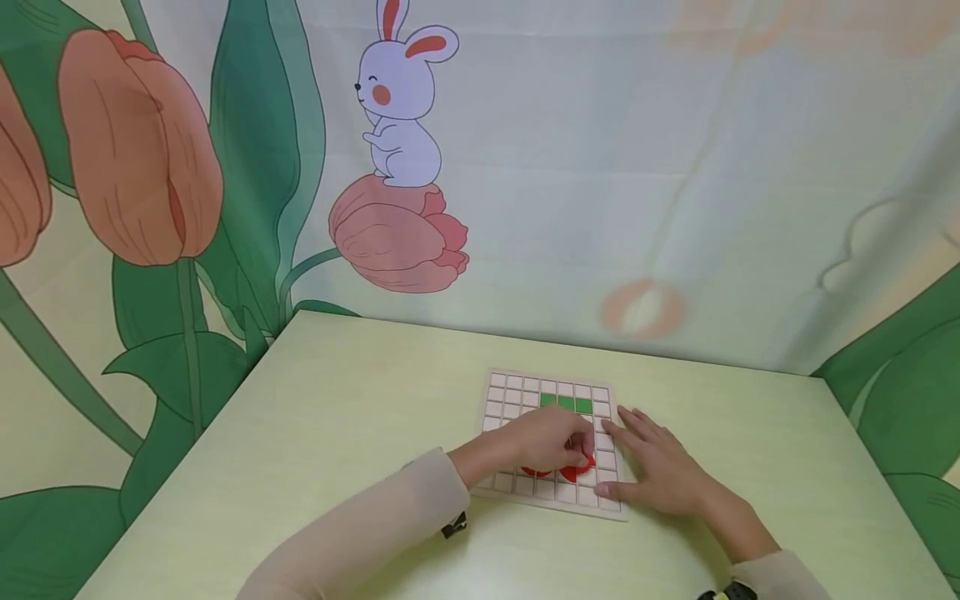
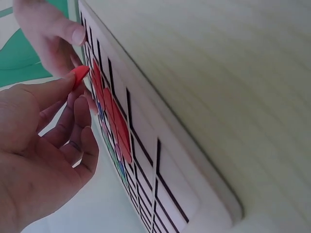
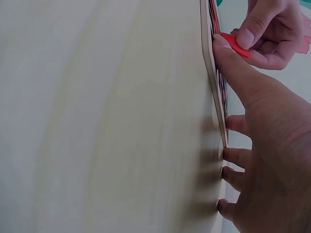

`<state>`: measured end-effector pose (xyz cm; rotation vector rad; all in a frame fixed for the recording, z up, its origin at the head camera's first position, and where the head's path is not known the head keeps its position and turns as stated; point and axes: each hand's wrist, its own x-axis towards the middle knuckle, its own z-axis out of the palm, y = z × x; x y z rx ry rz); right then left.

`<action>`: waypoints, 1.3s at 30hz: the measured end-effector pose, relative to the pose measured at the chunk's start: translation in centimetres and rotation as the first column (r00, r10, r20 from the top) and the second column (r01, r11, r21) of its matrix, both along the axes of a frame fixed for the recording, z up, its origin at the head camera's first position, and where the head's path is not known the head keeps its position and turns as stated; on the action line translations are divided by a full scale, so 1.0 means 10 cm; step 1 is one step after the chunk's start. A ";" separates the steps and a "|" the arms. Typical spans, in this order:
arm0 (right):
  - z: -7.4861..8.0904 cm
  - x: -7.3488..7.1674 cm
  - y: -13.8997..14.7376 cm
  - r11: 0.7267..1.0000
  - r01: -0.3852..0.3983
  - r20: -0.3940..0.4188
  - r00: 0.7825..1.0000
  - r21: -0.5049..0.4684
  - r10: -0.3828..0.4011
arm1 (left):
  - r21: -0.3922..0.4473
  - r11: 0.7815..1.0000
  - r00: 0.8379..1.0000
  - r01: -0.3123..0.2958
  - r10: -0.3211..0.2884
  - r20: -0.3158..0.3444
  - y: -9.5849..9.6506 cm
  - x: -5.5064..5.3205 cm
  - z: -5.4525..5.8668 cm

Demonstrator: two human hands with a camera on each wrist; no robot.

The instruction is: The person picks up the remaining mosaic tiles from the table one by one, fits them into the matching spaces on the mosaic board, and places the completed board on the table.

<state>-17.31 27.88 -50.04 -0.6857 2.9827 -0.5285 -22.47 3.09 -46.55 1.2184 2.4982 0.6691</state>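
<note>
1. Pale green table point(image 1: 337, 433) carries grid board point(image 1: 517, 387); green tiles point(image 1: 566, 404) and red pieces point(image 2: 116, 121) sit in its cells.
2. Left hand point(image 1: 551, 442) pinches red piece point(image 2: 79, 75) over board.
3. Right hand point(image 1: 656, 467) flat, fingers straight, on board's edge.

One grid board point(image 1: 510, 396), two hands point(image 1: 551, 442)

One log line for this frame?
left hand: pinches red piece | right hand: flat on grid board | green tiles placed
</note>
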 end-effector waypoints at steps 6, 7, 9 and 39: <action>0.01 0.01 0.00 1.000 -0.004 -0.003 1.000 -0.003 0.004 | -0.035 0.999 1.000 -0.009 0.009 0.013 0.06 0.01 -0.06; 0.01 0.01 0.01 1.000 -0.004 -0.005 1.000 -0.002 0.004 | -0.036 0.999 1.000 -0.006 0.007 0.013 0.07 0.01 -0.06; 0.01 0.01 0.01 1.000 -0.003 -0.007 1.000 -0.002 0.003 | -0.036 0.999 1.000 0.002 -0.001 0.011 0.08 0.00 -0.08; 0.02 -0.02 0.03 1.000 -0.009 0.000 1.000 -0.008 0.009 | -0.071 0.997 1.000 -0.005 0.006 0.006 0.14 -0.04 -0.10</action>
